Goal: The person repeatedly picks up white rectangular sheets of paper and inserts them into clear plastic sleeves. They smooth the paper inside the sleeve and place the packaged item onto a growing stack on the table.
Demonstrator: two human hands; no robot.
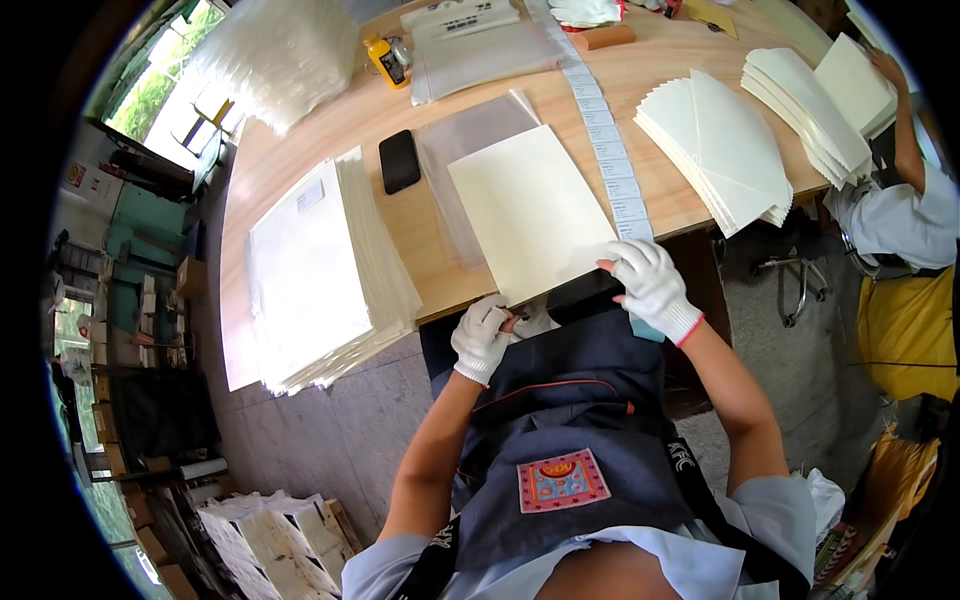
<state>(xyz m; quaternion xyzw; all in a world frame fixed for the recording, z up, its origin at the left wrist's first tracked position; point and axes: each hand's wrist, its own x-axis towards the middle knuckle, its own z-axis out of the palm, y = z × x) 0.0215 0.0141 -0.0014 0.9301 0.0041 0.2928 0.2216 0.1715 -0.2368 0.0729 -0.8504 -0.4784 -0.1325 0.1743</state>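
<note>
A cream sheet of card [535, 215] lies near the table's front edge, partly over a clear plastic sleeve [450, 165]. My left hand [482, 338], in a white knit glove with bare fingertips showing, is curled at the card's near left corner. What its fingers hold, if anything, is hidden. By the near right corner my right hand [652, 288], gloved the same way, has its thumb and forefinger apart with nothing visible between them. A long strip of white labels [612, 150] runs up the table just beyond it.
A tall stack of sleeved sheets [315, 265] stands at left, with a black phone [399, 162] beside it. Fanned cream cards [715, 150] lie at right, near another person's arm [908, 140]. A yellow bottle [384, 62] and plastic bags [485, 65] are at the back.
</note>
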